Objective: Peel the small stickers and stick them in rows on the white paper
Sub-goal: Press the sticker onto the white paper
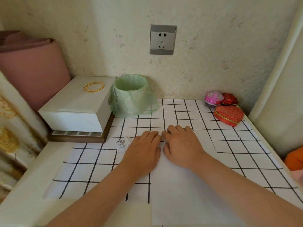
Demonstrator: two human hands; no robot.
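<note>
Head view: a table under a black-gridded white cloth (180,112), against a wall.
White paper (188,194): lies flat on the cloth, near the table's front edge.
Left hand (144,149): palm down, fingers close together and loosely bent, tips resting at the paper's far edge.
Right hand (182,145): the same pose, its fingertips meeting the left's.
Small stickers (122,144): a little stack on the cloth, just left of the left hand.
Behind: green-lined bin (131,95), white box (78,104).

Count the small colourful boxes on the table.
3, all at the far right corner: a pink round box, a dark red box beside it, a red heart-shaped box nearest.
</note>
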